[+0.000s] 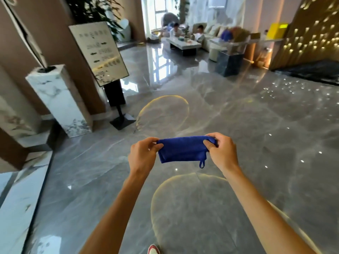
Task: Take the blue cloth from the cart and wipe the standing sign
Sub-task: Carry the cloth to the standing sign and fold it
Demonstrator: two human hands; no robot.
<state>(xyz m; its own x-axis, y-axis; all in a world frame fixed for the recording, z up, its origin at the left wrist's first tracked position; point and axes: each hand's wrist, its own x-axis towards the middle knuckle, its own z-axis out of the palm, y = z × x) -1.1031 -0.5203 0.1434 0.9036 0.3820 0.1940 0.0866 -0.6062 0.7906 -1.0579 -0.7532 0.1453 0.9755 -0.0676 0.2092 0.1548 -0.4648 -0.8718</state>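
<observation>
- Over the grey floor [238, 125], head view: left hand [142, 154] and right hand [221, 153] hold the blue cloth [183, 149] stretched between them at chest front.
- Fingers [208, 143] of both hands pinched shut on the cloth's top corners; cloth folded, loop hanging at its lower right.
- Sign [98, 52] stands ahead to the left, well apart from the hands, beside a marble plinth [58, 99].
- Cart not in view.
- Step, as judged: cloth taken, being readied. Next calls for closing on the sign and pressing cloth to its face.
</observation>
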